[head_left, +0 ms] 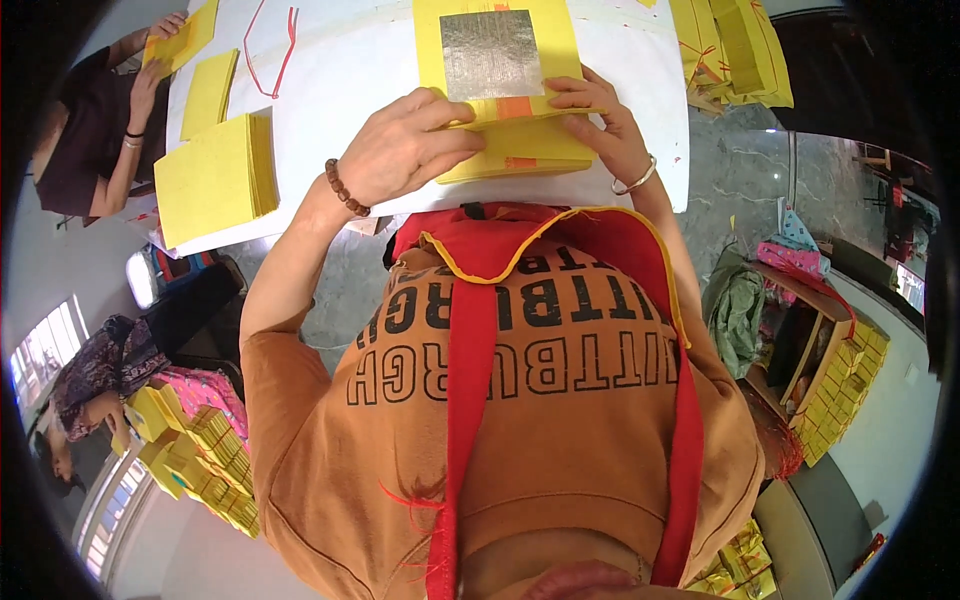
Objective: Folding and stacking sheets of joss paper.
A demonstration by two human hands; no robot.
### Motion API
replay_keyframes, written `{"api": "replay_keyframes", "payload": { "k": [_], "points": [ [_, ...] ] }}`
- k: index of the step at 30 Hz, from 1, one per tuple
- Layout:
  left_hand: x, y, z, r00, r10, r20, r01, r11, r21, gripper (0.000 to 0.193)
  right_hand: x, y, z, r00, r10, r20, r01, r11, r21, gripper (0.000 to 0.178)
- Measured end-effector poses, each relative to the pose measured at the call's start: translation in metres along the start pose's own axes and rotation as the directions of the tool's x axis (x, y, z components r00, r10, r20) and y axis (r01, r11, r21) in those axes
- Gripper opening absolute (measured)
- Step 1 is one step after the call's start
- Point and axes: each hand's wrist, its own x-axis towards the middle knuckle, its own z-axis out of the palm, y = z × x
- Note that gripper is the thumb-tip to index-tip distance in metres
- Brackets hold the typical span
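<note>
A yellow paper sheet (430, 50) with a silver square and orange marks lies at the table's near edge, its near part folded up. My left hand (410, 145) pinches the left end of the fold, fingertips curled over it; a brown bead bracelet is on that wrist. On the fold's right end, my right hand (607, 125) grips with the thumb below and the fingers above; that wrist has a pale bangle. More yellow paper (520, 165) hangs below the fold, near the red apron (470, 350). Whether it is one sheet or several, I cannot tell.
Left on the white table (335, 60) are a thick stack of yellow paper (215, 180), a thinner stack (208, 95) and red string (290, 50). A co-worker's hands (150, 60) hold yellow paper. Yellow bundles (745, 50) stand far right. Another person sits lower left beside yellow packets (205, 455).
</note>
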Motion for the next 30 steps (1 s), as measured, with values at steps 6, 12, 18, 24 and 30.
{"api": "replay_keyframes", "payload": {
  "k": [6,12,18,24,30],
  "points": [
    [0.002,0.008,-0.004,0.976,-0.191,-0.101,0.184,0.98,-0.073,0.008,-0.001,-0.003,0.0,0.993,-0.113,0.012,0.11,0.982,0.156,0.036],
    [-0.005,0.0,0.015,0.971,-0.037,-0.236,0.058,0.995,0.084,0.023,-0.002,0.007,0.011,0.995,-0.017,-0.101,0.014,1.0,-0.024,0.034],
    [-0.009,-0.004,0.016,0.942,-0.213,-0.26,0.232,0.972,0.044,0.043,-0.001,0.005,0.011,0.995,-0.061,-0.076,0.061,0.998,-0.001,0.028],
    [-0.013,-0.017,0.034,0.948,-0.127,-0.292,0.152,0.986,0.064,0.045,0.001,0.003,0.01,0.992,-0.109,-0.065,0.106,0.993,-0.046,0.037],
    [-0.009,-0.019,0.032,0.931,-0.091,-0.354,0.111,0.993,0.036,0.038,0.0,0.007,0.008,0.99,-0.138,-0.043,0.134,0.988,-0.074,0.036]
  ]
}}
